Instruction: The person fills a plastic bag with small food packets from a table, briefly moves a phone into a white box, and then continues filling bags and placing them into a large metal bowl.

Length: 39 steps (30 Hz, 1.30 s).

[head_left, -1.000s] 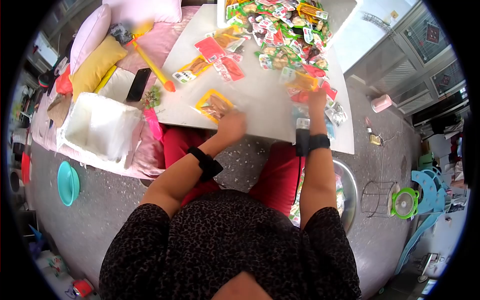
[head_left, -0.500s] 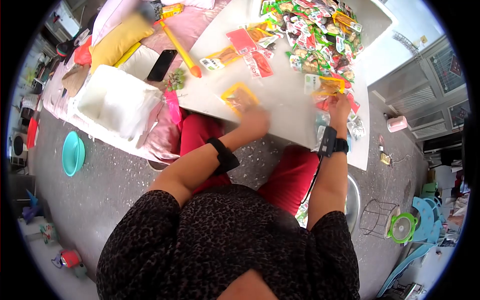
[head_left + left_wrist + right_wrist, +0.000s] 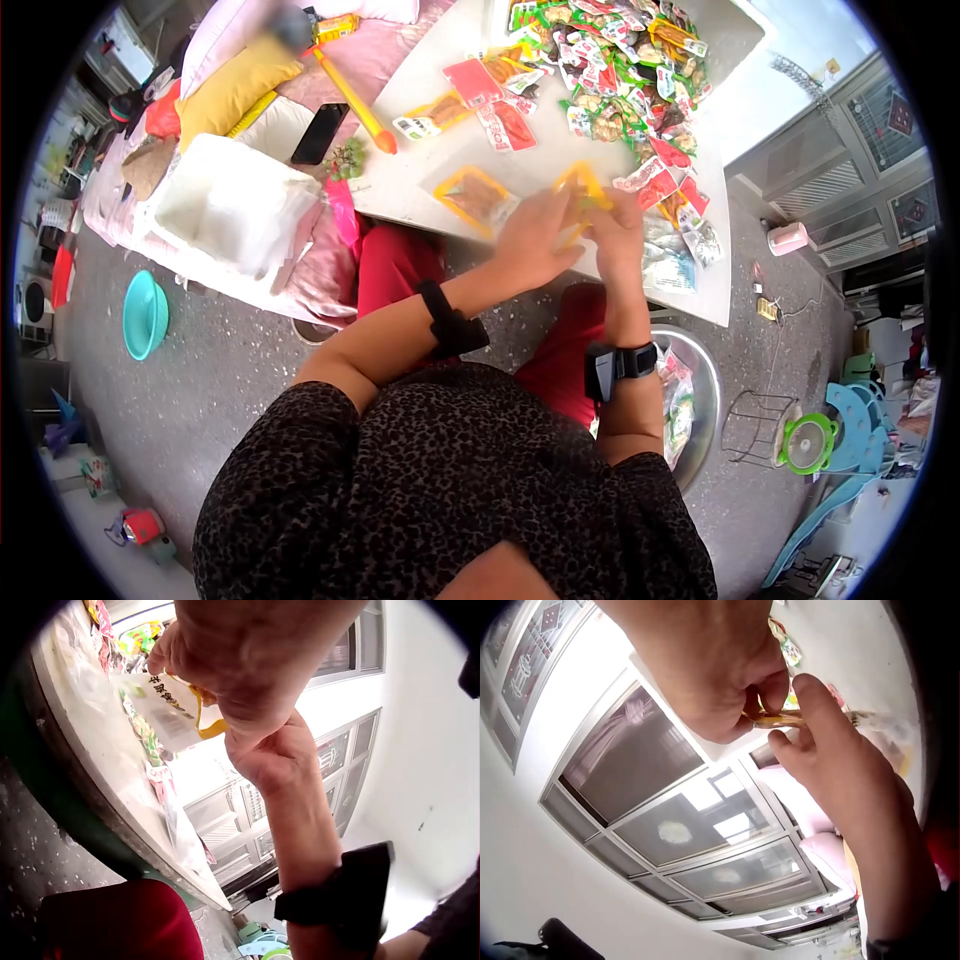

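Both hands meet over the near edge of the table, on a yellow-edged food packet (image 3: 580,188). My right hand (image 3: 618,228) pinches this packet at its right side. Thumb and forefinger of my left hand (image 3: 847,761) grip its other side, as the right wrist view shows. Black print shows on the packet's pale face (image 3: 171,712) in the left wrist view. Just left of my left hand, a second yellow-edged packet (image 3: 474,198) with brown food inside lies on the table.
Red and yellow packets (image 3: 474,82) lie farther back on the table (image 3: 415,185). A large pile of small packets (image 3: 620,60) spills from a white box at the back. More packets (image 3: 668,188) lie at right. A metal basin (image 3: 708,400) stands below; a foam box (image 3: 225,205) sits left.
My right hand has come left and nearer with the yellow-edged packet. My left hand has moved right, away from the packet on the table, and now grips the same one.
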{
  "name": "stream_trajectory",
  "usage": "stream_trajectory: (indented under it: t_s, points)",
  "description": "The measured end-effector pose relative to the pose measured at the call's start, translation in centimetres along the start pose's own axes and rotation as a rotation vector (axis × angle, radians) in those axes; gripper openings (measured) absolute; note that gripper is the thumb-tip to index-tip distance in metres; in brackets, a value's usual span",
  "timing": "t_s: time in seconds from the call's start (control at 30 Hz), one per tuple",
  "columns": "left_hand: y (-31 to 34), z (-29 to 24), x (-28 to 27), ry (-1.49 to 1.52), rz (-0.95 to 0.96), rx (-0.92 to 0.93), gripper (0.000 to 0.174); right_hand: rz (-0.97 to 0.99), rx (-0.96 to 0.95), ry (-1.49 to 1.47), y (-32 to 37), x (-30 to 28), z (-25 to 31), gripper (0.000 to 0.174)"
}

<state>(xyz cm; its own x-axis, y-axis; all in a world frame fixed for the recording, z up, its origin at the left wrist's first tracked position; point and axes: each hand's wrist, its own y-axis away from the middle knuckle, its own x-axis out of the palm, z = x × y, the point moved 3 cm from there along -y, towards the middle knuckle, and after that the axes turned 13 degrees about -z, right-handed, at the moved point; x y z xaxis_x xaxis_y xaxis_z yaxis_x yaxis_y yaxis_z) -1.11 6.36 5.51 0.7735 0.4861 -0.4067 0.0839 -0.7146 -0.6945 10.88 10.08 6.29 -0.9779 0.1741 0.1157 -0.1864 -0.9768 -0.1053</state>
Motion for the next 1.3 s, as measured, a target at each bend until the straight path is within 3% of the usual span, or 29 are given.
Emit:
stream_trajectory:
  t_s: [0.03, 0.17, 0.2, 0.23, 0.33, 0.4, 0.43, 0.47, 0.5, 0.57, 0.63, 0.77, 0.87, 0.97, 1.17, 1.27, 1.3]
  points:
    - [0.0, 0.0, 0.1, -0.022, -0.017, 0.013, 0.058, 0.038, -0.028, -0.014, 0.5, 0.5, 0.1, 0.028]
    - [0.4, 0.5, 0.2, 0.258, 0.050, -0.258, 0.045, 0.148, -0.153, 0.052, 1.6, 1.3, -0.9, 0.031]
    - [0.3, 1.1, 0.4, 0.348, 0.073, -0.345, 0.041, 0.171, -0.066, -0.049, 2.1, 1.5, -0.3, 0.032]
    - [0.3, 1.4, 0.5, 0.437, 0.094, -0.433, 0.037, 0.117, -0.059, -0.030, 2.3, 1.2, -0.4, 0.032]
    - [0.3, 1.4, 0.1, 0.937, 0.007, -0.973, 0.028, -0.059, -0.049, 0.027, 2.3, -0.9, -1.9, 0.032]
    - [0.7, 3.1, 0.2, 0.963, 0.062, -1.109, 0.027, -0.196, -0.046, 0.070, 2.3, -2.8, -3.6, 0.031]
    - [1.2, 4.4, 0.7, 0.976, 0.092, -1.180, 0.026, -0.213, 0.103, -0.002, 2.9, -3.0, -3.9, 0.030]
    - [2.5, 6.9, 2.8, 1.246, 0.087, -1.227, 0.029, -0.231, 0.253, -0.074, 3.7, -3.3, -4.2, 0.029]
    - [2.2, 6.0, 2.5, 1.339, 0.033, -1.239, 0.025, -0.249, 0.402, -0.147, 4.3, -3.5, -4.5, 0.028]
    - [1.2, 3.3, 1.5, 1.525, -0.078, -1.262, 0.017, -0.016, 0.536, -0.388, 5.2, -3.1, -5.3, 0.028]
    - [2.0, 4.2, 2.6, 1.584, -0.010, -1.196, 0.029, 0.223, 0.661, -0.628, 5.9, -2.6, -6.1, 0.027]
    - [2.6, 4.0, 3.0, 1.411, 0.071, -1.132, 0.036, 0.080, 0.513, -0.677, 4.9, -2.3, -6.4, 0.026]
    - [2.2, 2.2, 1.5, 1.240, 0.166, -1.287, 0.032, 0.021, 0.550, -0.743, 4.3, -2.4, -5.8, 0.029]
    - [2.9, 3.7, 1.9, 0.931, 0.392, -1.231, 0.028, 0.054, 0.614, -0.807, 3.6, -2.5, -5.9, 0.031]
    - [4.6, 6.2, 4.7, 0.902, 0.378, -1.239, 0.026, 0.033, 0.690, -0.822, 3.1, -2.2, -7.1, 0.028]
    - [4.3, 6.3, 4.6, 0.852, 0.442, -1.193, 0.022, -0.066, 0.579, -0.746, 2.3, -2.9, -8.6, 0.027]
    - [3.8, 5.8, 3.8, 0.734, 0.481, -1.092, 0.020, -0.099, 0.530, -0.710, 2.3, -3.2, -8.3, 0.027]
